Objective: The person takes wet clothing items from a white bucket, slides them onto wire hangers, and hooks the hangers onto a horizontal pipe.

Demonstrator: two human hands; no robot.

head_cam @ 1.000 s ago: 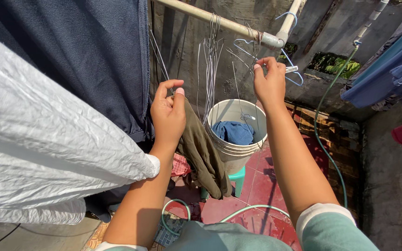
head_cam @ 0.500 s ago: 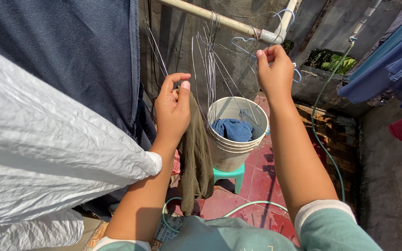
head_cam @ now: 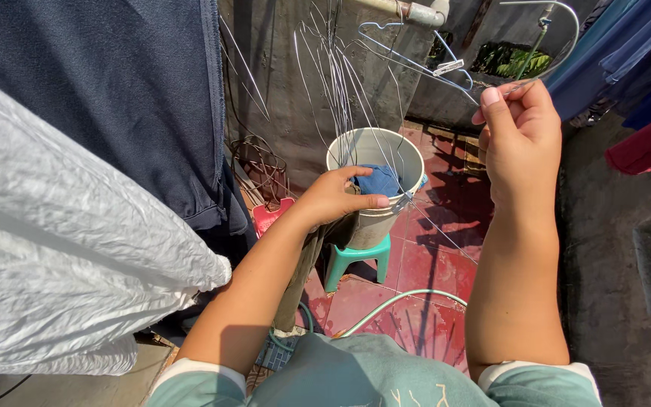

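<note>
My left hand grips an olive-brown garment that hangs down below it, in front of a white bucket. The bucket stands on a small green stool and holds a blue cloth. My right hand is raised at the upper right, with its fingers pinched on a thin wire hanger. Several more wire hangers dangle from a pale pipe between my two hands.
A white sheet and a dark blue garment hang close on the left. Blue clothes and a red one hang at the upper right. A light green hose curls over the red tiled floor. A concrete wall stands behind.
My right hand has pulled one wire hanger off the pipe and moved right with it. My left hand has dropped lower with the olive garment, toward the bucket.
</note>
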